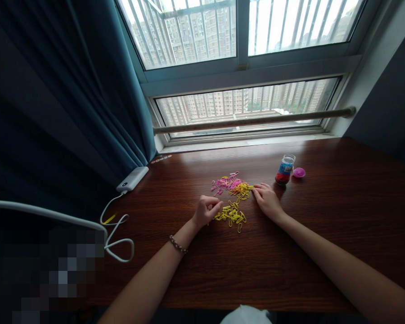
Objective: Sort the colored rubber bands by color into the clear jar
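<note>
A mound of pink paper clips [225, 183] lies on the brown table, with yellow paper clips [242, 191] overlapping its right side. Nearer to me is a second, loose group of yellow paper clips [234, 216]. My left hand [206, 211] is closed at the left edge of this nearer group, its fingers curled and the thumb near the forefinger; whatever they may hold is too small to make out. At the right edge of the farther group, the fingertips of my right hand [266, 200] are together on a yellow paper clip.
A glass jar [284, 170] with a blue and red label stands behind my right hand, beside a pink lid [299, 173]. Far left on the table are a white power strip [132, 179] and looped white cable [123, 258]. A window with a rail [256, 121] backs the table [202, 274].
</note>
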A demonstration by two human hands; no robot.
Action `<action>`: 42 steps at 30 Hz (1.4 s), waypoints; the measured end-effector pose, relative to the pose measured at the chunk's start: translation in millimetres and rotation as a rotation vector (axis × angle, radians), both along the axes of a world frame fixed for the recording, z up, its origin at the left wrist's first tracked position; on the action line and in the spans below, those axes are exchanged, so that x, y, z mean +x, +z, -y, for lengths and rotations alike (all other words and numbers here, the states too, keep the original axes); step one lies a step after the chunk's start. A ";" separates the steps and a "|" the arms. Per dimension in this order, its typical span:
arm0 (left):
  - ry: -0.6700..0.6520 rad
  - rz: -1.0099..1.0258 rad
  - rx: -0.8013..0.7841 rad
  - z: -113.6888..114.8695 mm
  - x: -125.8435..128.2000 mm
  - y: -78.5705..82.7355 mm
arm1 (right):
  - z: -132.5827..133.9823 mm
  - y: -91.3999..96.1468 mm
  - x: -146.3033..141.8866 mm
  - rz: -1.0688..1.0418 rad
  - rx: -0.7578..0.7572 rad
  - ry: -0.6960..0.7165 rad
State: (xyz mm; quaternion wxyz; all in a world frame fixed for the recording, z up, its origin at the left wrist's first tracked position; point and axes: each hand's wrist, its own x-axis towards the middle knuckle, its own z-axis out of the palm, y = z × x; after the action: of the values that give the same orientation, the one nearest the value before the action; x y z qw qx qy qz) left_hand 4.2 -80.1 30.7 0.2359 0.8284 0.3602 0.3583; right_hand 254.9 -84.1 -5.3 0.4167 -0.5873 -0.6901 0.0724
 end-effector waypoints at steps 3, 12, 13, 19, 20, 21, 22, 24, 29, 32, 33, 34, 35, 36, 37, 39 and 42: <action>-0.059 0.021 -0.087 1.1 -1.1 -1.0 | 1.5 3.1 -1.0 -0.006 -0.018 0.024; 0.038 -0.091 0.047 -5.0 7.0 5.9 | 13.5 21.1 -9.9 -0.192 0.058 -0.020; 0.021 -0.101 0.045 -5.8 7.5 6.2 | 16.7 25.4 -11.4 -0.213 0.075 0.006; 0.002 -0.030 -0.068 -9.2 6.2 1.3 | 35.6 43.8 -20.4 -0.310 -0.034 0.410; 0.015 -0.024 -0.075 -9.7 6.3 0.8 | 36.6 43.5 -21.2 -0.315 -0.079 0.458; 0.029 -0.029 -0.064 -10.1 6.8 0.7 | 36.6 42.3 -21.6 -0.316 -0.105 0.466; 0.041 -0.049 -0.035 -10.6 7.7 0.7 | 35.7 40.2 -21.5 -0.316 -0.108 0.437; 0.072 -0.131 0.045 -11.6 10.4 0.6 | 31.6 35.0 -19.9 -0.299 -0.067 0.313; 0.121 -0.412 0.094 -11.4 18.1 -2.1 | 21.2 26.0 -14.0 -0.178 -0.016 0.094; 0.115 -0.489 0.081 -9.7 20.5 -2.9 | 19.8 25.9 -14.1 -0.108 0.003 0.100; 0.115 -0.496 0.081 -9.4 20.8 -2.8 | 19.8 26.3 -14.6 -0.098 0.011 0.111; 0.115 -0.498 0.080 -9.2 20.8 -2.7 | 19.8 26.6 -15.1 -0.095 0.018 0.125; 0.116 -0.498 0.078 -9.3 20.7 -2.5 | 19.7 26.9 -15.6 -0.094 0.023 0.141; 0.118 -0.496 0.076 -9.6 20.5 -2.5 | 19.6 27.0 -16.0 -0.092 0.025 0.161; 0.122 -0.494 0.073 -10.0 20.2 -2.7 | 19.4 27.0 -16.3 -0.088 0.025 0.181; 0.128 -0.484 0.073 -11.2 19.4 -3.5 | 18.8 26.5 -16.4 -0.069 0.016 0.219; 0.126 -0.467 0.079 -12.6 18.4 -5.2 | 17.9 25.3 -15.9 -0.035 -0.009 0.237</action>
State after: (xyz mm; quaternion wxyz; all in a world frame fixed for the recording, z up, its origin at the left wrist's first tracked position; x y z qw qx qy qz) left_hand 22.6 -67.5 25.5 0.0909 0.8731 0.4419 0.1849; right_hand 239.0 -101.9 20.0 0.4143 -0.5021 -0.7471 0.1346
